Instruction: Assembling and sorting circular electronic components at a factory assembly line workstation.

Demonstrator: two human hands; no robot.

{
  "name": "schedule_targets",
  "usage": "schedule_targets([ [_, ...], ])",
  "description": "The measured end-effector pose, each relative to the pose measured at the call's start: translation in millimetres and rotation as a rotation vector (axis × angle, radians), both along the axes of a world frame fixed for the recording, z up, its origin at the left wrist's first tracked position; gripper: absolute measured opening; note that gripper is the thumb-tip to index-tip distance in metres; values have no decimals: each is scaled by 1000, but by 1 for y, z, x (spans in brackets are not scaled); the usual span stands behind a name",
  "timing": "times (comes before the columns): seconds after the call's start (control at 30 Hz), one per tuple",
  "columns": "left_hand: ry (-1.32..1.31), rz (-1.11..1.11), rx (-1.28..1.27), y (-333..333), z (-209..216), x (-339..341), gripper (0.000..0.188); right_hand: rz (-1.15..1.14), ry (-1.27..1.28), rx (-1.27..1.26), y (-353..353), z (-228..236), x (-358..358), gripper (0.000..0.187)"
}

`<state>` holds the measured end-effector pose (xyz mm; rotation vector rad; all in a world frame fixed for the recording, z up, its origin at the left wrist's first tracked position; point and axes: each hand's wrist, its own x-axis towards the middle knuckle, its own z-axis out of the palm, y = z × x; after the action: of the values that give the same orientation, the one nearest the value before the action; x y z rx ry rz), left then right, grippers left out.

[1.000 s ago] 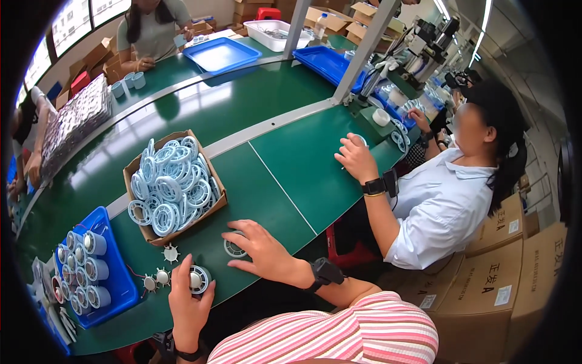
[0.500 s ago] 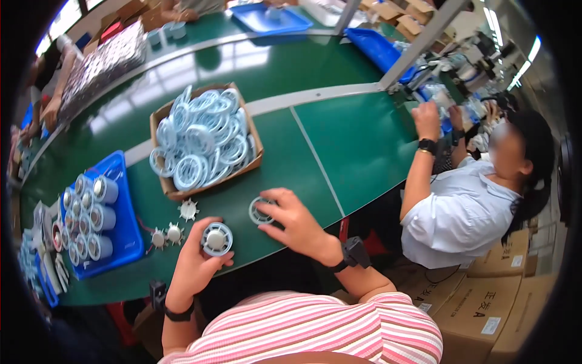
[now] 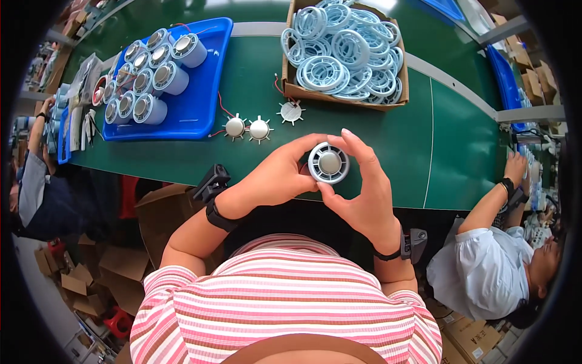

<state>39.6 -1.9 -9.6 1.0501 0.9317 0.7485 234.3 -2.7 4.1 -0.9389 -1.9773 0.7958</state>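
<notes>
My left hand (image 3: 279, 168) is wrapped round a round light-blue housing (image 3: 316, 179), holding it near the table's front edge. On its top lies a slotted light-blue ring (image 3: 343, 173), around a domed silver disc (image 3: 329, 162). From the right, my right hand (image 3: 370, 191) has its thumb and fingers at the ring's rim. Farther left on the table lie three loose silver discs with radiating prongs: one (image 3: 235, 127), another beside it (image 3: 260, 130) and a third (image 3: 291, 112). Thin red wires run from some of them.
An open cardboard box (image 3: 397, 107) heaped with light-blue rings (image 3: 350, 48) stands beyond my hands. At left, a blue tray (image 3: 197, 115) carries several housings (image 3: 171, 77) topped with silver discs. A co-worker (image 3: 485, 261) sits at right; another person (image 3: 42, 182) is at far left.
My view has turned, shifting the table's things rightward. My right hand has brought its ring over to the housing in my left hand; the ring now sits on top, around the disc.
</notes>
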Motion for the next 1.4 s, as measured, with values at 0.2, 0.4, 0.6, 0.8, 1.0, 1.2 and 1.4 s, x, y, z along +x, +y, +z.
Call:
schedule_targets([
  [0.2,73,-44,-50,2,4,-6,63,35,-28,-49,4,5,4,84],
  [0.4,-26,-160,-72,11,-2,-11,67,250,-24,-140,20,7,20,80],
  [0.6,29,-268,-47,19,-1,-15,68,289,-32,-174,24,12,21,77],
  [0.8,-186,-264,-343,24,15,-25,62,251,-104,-95,21,10,23,74],
  [1.0,-282,-201,-505,25,15,-28,60,252,-56,-108,22,9,16,69],
  [1.2,-2,-120,-105,12,25,-20,47,101,-381,173,7,2,17,67],
  [1.4,1165,455,919,30,40,-116,32,-223,-566,251,18,6,80,59],
])
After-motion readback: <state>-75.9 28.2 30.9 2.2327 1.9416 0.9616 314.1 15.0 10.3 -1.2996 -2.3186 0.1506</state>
